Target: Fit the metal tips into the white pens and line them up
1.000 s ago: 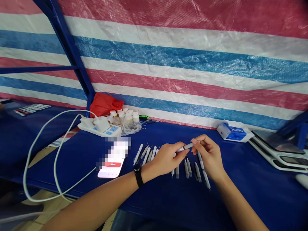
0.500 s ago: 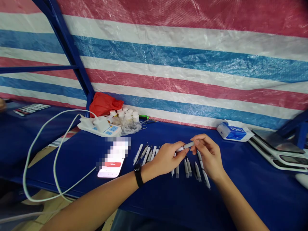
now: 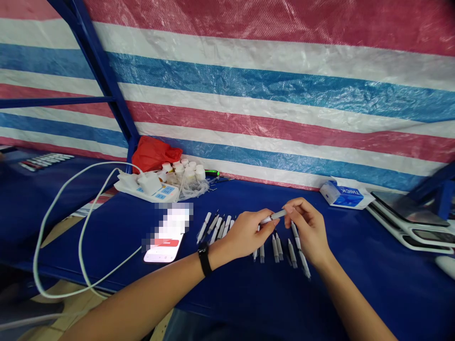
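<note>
While the left hand (image 3: pixel 249 233) and right hand (image 3: pixel 308 229) pinched a slim pen (image 3: pixel 278 215), other pens (image 3: pixel 276 249) lay right of the phone (image 3: pixel 161 253).

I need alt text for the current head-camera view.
A bare left hand and bare right hand hold a slim white and grey pen over a blue table. Similar slim pieces lie about the hands, with a lit rectangular phone to the left and a blue-and-white box to the right.

Striped red, white, blue sheeting (image 3: pixel 284 111) behind dark-blue tabletop (image 3: pixel 384 265); blue frame (image 3: pixel 97 61) at left; pale floor (image 3: pixel 80 302) below.
</note>
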`<state>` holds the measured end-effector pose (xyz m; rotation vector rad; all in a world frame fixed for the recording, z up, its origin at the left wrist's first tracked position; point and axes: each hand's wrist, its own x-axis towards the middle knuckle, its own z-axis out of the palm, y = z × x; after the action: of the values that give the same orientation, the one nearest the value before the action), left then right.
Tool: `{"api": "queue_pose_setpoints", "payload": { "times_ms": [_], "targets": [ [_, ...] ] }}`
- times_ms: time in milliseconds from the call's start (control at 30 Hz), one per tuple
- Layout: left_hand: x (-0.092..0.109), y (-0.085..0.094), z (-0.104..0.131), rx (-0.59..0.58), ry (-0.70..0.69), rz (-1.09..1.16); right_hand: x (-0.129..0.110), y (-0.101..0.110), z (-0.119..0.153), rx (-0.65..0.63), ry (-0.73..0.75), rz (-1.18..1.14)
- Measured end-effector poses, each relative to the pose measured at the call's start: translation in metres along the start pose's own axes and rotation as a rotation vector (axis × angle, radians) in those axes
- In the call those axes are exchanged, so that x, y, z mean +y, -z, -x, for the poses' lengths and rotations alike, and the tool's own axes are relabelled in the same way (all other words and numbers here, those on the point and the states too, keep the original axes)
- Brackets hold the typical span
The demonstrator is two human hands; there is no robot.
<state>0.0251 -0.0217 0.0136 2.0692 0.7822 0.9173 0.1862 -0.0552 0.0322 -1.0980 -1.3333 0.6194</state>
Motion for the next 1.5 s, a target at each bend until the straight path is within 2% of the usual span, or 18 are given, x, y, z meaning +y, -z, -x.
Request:
{"api": "queue_pose_setpoints", "payload": {
  "times_ms": [167,367,933,1333,1500],
  "targets": [
    [-0.0015,0.001,-0.001,0.014,-0.012,0.01,0.0024,-0.0006,-0.0001,-0.007,-0.009,-0.056],
    [-0.003,0.0004,-0.0009,0.021,-0.047,0.008,0.0001,-0.0014,-0.0002,0.019,-0.033,-0.008],
    [-0.0022,0.0012,-0.0012,0.002,-0.014,0.012,0.0017,-0.0013,-0.0005,0.013,-0.015,-0.075],
    [-0.0029,0.0,-0.0007,-0.029,-0.018,-0.052,0.003,-0.001,0.0005,0.041,-0.023,0.082],
    [-0.0043,-0.0006,-0.0014,-0.016,-0.019,-0.029,-0.0001,-0.0015,0.0001,0.026,-0.007,0.033]
  ]
}}
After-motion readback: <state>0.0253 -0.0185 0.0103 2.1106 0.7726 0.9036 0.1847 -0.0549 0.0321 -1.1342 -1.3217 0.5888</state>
